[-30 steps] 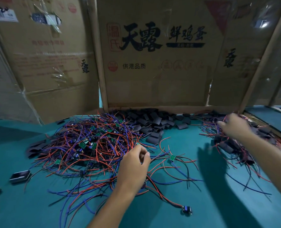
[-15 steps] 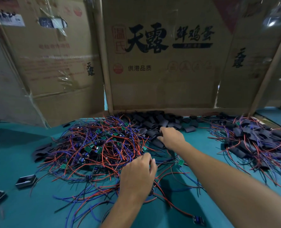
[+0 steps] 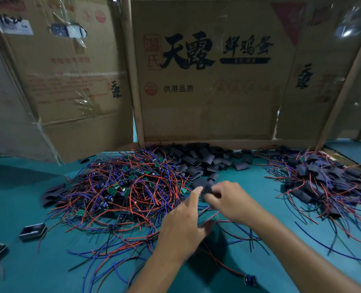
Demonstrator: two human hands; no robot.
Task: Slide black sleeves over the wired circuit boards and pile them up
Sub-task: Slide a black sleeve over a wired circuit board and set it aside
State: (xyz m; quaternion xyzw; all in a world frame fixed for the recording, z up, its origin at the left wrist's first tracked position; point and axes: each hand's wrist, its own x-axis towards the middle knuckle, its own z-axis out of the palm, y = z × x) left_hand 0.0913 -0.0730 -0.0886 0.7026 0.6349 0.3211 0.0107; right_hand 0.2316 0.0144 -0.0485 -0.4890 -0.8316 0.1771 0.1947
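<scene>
Cardboard walls back a green tabletop where the right hand pinches a black sleeve at the left hand, whose grip I cannot tell; sleeved boards pile right, many bare boards remain.

There is one camera, worn on the person's head. It looks forward and down at a green table, close enough that both forearms reach in from the bottom edge. Farther off, cardboard boxes stand up and fill the top.
</scene>
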